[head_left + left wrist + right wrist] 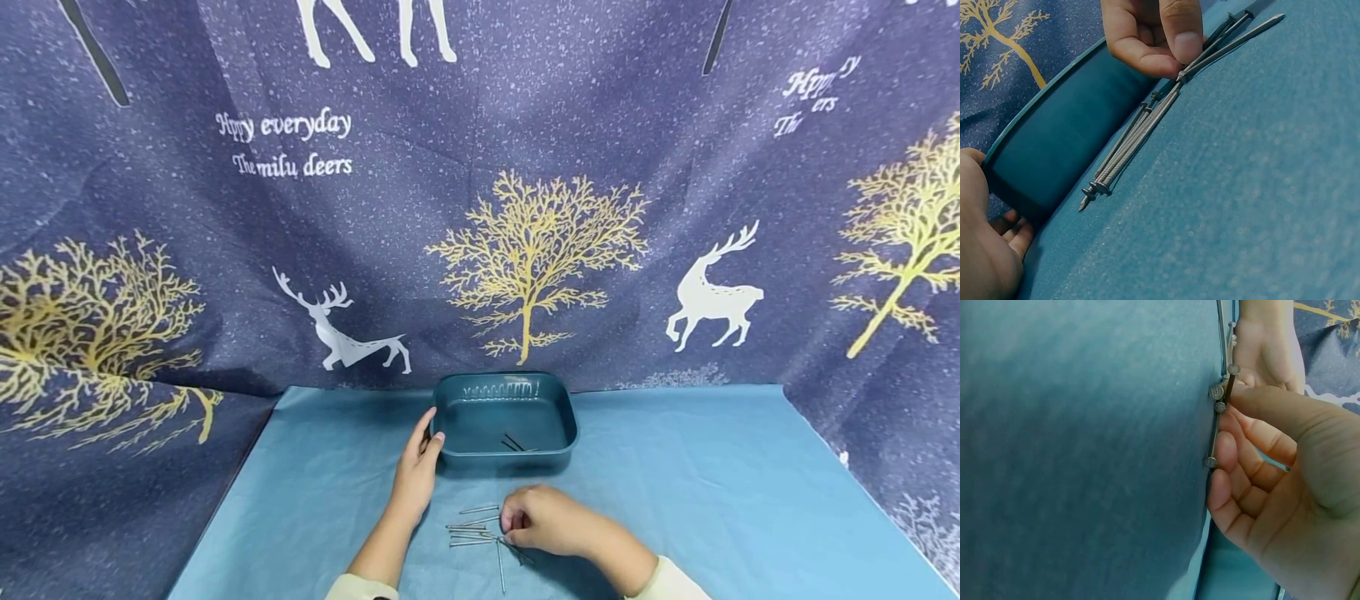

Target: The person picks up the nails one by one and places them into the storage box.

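A dark teal rectangular dish point(476, 421) stands at the back of the table with a few nails point(513, 442) inside. At its left side my left hand point(416, 479) holds the wall, thumb by the rim; the left wrist view shows fingers at the dish's lower corner. In front of the dish lies a loose bunch of several long metal nails point(468, 535). My right hand point(551, 521) is at the bunch's right end, thumb and forefinger pinching a nail point(1230, 387) close to the cloth. Its other fingers are curled, and they partly hide the nails in the head view.
A light blue cloth point(712, 483) covers the table. Behind the dish hangs a dark blue curtain point(480, 125) printed with deer and golden trees, reaching down to the table's back edge.
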The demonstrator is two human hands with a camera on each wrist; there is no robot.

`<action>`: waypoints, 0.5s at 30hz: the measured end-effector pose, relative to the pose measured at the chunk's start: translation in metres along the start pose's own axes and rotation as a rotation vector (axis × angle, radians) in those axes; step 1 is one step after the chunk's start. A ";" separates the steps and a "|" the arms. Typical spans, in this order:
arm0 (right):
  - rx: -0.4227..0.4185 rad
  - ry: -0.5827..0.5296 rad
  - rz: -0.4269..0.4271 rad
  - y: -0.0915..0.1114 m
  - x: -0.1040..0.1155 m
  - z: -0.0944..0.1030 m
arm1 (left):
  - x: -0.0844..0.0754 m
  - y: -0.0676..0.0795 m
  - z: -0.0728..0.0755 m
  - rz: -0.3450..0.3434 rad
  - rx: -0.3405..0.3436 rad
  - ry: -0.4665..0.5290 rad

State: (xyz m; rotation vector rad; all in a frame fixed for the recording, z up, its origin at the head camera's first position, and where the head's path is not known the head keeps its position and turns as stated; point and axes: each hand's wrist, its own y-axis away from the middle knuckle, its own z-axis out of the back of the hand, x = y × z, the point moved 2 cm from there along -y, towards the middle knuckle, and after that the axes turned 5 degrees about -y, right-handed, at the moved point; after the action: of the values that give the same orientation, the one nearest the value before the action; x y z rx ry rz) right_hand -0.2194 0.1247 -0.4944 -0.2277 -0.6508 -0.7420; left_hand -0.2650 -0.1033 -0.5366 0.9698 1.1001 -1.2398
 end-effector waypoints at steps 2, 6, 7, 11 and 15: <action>0.000 -0.007 -0.003 0.000 0.000 0.000 | 0.000 0.000 0.000 0.003 0.000 0.000; 0.002 -0.025 -0.010 0.001 0.001 0.000 | 0.000 0.000 0.000 0.008 0.001 0.004; 0.002 -0.030 -0.012 0.001 0.001 0.000 | 0.000 0.000 0.000 0.008 0.001 0.004; 0.002 -0.045 -0.024 0.001 0.001 0.000 | 0.000 0.000 0.000 0.007 0.000 0.000; 0.002 -0.056 -0.033 0.001 0.000 -0.001 | 0.000 0.000 0.000 0.005 0.000 0.001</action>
State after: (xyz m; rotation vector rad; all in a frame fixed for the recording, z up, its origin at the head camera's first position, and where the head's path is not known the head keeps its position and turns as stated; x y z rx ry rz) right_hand -0.2182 0.1253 -0.4947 -0.2369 -0.7099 -0.7691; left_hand -0.2652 -0.1032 -0.5366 0.9731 1.0981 -1.2354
